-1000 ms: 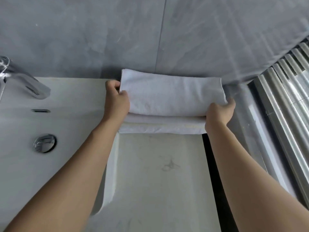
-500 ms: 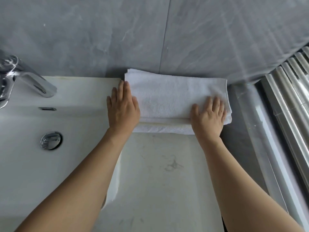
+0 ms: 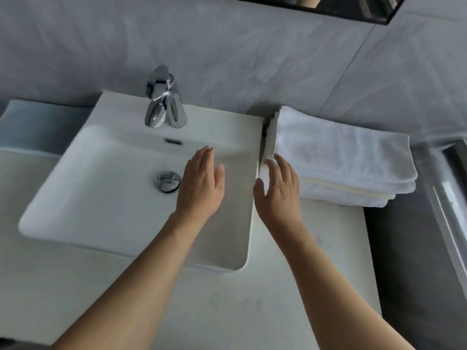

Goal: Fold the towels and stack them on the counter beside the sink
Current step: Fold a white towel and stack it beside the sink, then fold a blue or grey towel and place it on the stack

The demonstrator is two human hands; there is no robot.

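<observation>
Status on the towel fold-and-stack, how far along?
Looks done: folded white terry towels sit stacked on the pale counter, right of the white rectangular sink basin. In hand: nothing; the left hand hovers open over the basin, the right hand is open at the stack's near corner. Left: no unfolded towel is in view.

Folded towels (image 3: 338,157) are lying stacked on the counter (image 3: 328,261), right of the sink (image 3: 101,198); the faucet (image 3: 163,107) is standing behind the basin.
</observation>
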